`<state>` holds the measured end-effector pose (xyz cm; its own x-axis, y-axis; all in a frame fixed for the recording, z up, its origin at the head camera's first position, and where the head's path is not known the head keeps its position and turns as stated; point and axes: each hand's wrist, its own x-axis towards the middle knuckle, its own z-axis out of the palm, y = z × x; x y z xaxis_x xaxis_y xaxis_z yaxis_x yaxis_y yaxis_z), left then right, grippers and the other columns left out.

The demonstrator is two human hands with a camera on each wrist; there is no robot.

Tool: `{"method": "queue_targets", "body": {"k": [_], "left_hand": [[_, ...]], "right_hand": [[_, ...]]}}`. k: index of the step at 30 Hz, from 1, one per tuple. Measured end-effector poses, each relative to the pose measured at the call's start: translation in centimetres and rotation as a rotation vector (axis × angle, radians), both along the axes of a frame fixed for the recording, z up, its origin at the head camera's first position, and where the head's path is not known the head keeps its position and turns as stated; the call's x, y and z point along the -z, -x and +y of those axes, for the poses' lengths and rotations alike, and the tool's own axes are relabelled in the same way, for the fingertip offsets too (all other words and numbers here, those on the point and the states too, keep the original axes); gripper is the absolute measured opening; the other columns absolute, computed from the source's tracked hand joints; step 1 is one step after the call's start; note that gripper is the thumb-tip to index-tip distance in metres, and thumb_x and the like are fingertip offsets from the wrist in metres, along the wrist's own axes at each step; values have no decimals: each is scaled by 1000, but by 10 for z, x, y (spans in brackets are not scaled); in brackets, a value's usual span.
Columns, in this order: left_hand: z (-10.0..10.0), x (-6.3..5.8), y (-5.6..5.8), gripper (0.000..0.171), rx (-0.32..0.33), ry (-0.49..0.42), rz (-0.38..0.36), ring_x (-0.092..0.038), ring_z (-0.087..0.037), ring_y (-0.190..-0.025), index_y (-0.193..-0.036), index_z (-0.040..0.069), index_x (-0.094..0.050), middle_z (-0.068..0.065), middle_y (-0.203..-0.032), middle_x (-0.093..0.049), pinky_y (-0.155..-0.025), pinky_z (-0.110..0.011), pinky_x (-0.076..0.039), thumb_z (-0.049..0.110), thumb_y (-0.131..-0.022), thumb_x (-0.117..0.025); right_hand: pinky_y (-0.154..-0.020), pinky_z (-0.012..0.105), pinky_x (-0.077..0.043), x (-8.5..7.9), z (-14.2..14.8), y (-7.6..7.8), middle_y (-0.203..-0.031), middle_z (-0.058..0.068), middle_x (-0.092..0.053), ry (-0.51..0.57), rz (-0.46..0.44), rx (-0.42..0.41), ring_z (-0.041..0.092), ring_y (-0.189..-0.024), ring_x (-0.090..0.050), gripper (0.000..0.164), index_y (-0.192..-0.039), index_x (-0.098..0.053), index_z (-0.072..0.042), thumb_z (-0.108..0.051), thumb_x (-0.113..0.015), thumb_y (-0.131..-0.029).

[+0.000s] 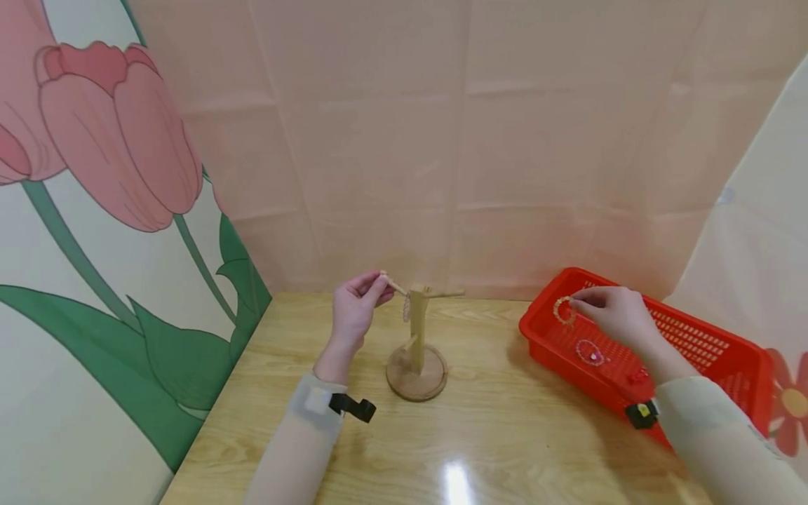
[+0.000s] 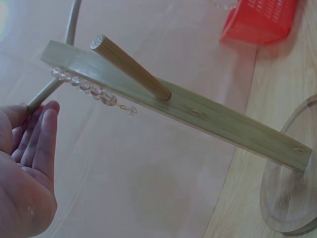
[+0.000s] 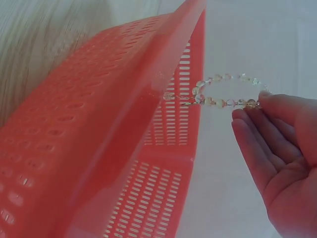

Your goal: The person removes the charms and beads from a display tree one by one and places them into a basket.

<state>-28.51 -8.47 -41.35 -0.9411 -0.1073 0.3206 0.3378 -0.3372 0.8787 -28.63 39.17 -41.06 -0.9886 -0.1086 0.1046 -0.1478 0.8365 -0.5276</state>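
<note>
A wooden stand with a round base and side pegs stands upright on the table. My left hand pinches the end of its left peg between thumb and fingers. From that peg, close to the post, hangs a clear pinkish beaded bracelet. Over the red basket, my right hand pinches a yellowish beaded bracelet by one side, its loop hanging open with a small dangling end. Inside the basket lie another beaded bracelet and a red item.
The wooden table ends at a pinkish cloth backdrop. A tulip-printed panel borders the left, and a pale panel with a red flower the right. Another peg juts rightward from the stand's top.
</note>
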Motion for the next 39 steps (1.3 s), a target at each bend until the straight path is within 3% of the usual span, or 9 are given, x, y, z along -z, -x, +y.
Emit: {"method": "queue_targets", "body": {"k": [6, 16, 23, 29, 34, 39], "left_hand": [[1, -1, -2, 16, -5, 1, 0, -79, -17, -83, -114, -13, -73, -39, -111, -71, -80, -33, -69, -5, -101, -71], [1, -1, -2, 18, 1, 6, -1, -79, -16, -83, -116, -15, -72, -29, -106, -76, -81, -32, -69, -5, -101, -71], [0, 0, -1, 17, -4, 11, 2, -79, -16, -84, -115, -13, -73, -31, -107, -75, -81, -32, -69, -2, -101, -72], [0, -1, 0, 18, 1, 21, 14, -79, -18, -85, -115, -13, -73, -33, -108, -74, -82, -34, -69, -2, -102, -72], [0, -2, 1, 20, 3, 21, 10, -79, -17, -85, -117, -15, -71, -24, -104, -78, -83, -33, -69, -2, -102, -71], [0, -1, -1, 17, 1, 24, -3, -79, -17, -84, -115, -13, -73, -24, -104, -78, -82, -33, -69, -2, -102, -72]], "right_hand": [[-74, 31, -63, 1, 1, 0, -118, 20, -76, -13, -1, -8, 33, -97, -68, 47, -131, -74, -4, -44, -69, -106], [-74, 31, -63, 3, 4, 0, -115, 18, -77, -18, -18, -23, 30, -93, -68, 43, -129, -75, -3, -39, -71, -106], [-85, 49, -68, 4, 5, 1, -115, 15, -78, -22, -69, -56, 34, -101, -70, 41, -130, -75, -4, -36, -75, -103], [-88, 54, -67, 13, 12, 7, -112, 12, -78, -27, -127, -116, 31, -99, -71, 34, -126, -77, -4, -30, -75, -104], [-89, 56, -66, 24, 21, 15, -112, 12, -78, -36, -159, -149, 30, -99, -72, 31, -124, -77, -1, -24, -75, -103], [-87, 53, -67, 32, 28, 20, -107, 9, -78, -39, -215, -166, 26, -95, -72, 31, -121, -76, 0, -25, -76, -102]]}}
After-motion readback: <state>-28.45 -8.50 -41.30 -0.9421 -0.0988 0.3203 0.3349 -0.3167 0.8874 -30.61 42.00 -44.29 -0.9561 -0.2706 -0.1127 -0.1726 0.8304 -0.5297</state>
